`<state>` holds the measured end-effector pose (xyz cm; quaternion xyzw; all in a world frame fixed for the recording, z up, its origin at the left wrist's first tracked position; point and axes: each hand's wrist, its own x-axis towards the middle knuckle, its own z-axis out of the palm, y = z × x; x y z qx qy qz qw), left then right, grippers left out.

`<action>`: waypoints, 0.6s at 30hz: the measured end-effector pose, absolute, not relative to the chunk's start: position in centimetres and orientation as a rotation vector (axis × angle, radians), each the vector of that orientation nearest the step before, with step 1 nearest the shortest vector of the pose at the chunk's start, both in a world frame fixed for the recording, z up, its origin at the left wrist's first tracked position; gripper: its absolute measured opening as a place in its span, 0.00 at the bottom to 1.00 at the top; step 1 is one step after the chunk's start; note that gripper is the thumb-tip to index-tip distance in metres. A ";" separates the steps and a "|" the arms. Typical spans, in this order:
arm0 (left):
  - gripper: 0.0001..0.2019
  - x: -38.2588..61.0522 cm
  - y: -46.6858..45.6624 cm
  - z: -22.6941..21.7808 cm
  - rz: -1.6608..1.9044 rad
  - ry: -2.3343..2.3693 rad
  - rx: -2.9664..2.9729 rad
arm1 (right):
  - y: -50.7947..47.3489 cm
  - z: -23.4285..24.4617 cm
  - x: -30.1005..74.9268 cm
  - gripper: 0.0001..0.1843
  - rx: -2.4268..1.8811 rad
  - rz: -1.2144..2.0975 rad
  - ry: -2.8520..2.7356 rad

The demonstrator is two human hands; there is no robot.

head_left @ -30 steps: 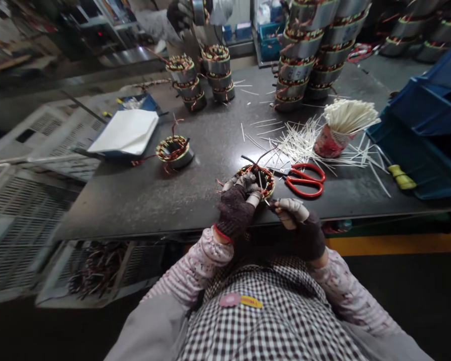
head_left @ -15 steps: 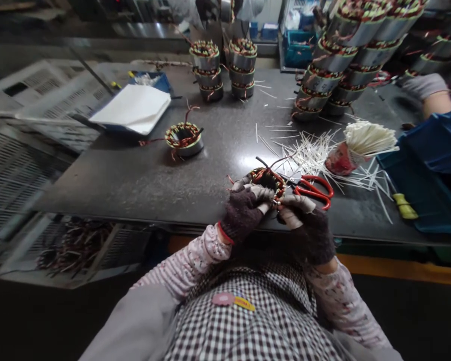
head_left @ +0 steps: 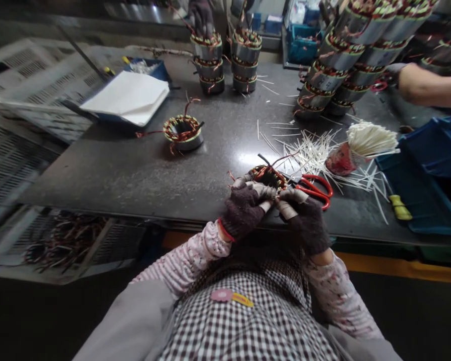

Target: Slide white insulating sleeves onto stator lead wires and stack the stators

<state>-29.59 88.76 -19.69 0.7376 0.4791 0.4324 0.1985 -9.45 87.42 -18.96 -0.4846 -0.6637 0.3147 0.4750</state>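
A motor stator (head_left: 267, 175) with copper windings and loose lead wires sits at the table's near edge, partly covered by my fingers. My left hand (head_left: 244, 208), in a dark fingerless glove with wrapped fingertips, is closed around its near left rim. My right hand (head_left: 304, 215), gloved the same way, is closed in a pinch at the near right rim, close to the left fingertips. Whatever lies between the right fingers is too small to make out. Red-handled scissors (head_left: 315, 188) lie just right of the stator, blades towards it.
Loose white strips (head_left: 308, 150) spread beside a bundle of strips (head_left: 372, 139). A yellow-handled tool (head_left: 400, 206) and blue bins (head_left: 432, 190) stand right. Another stator (head_left: 184, 133) lies left; stacked stators (head_left: 323, 75) rise behind. Co-workers' hands (head_left: 201, 20) reach in from the back and right.
My right fingers have shifted slightly left, nearer my left fingertips. A co-worker's gloved hand now rests on the back left stack. Another co-worker's hand at right has moved left towards the tall stacks.
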 end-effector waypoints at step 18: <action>0.05 -30.4 88.7 -18.6 1.184 1.189 2.019 | 88.2 -19.3 -9.5 0.07 -1.049 0.363 -1.843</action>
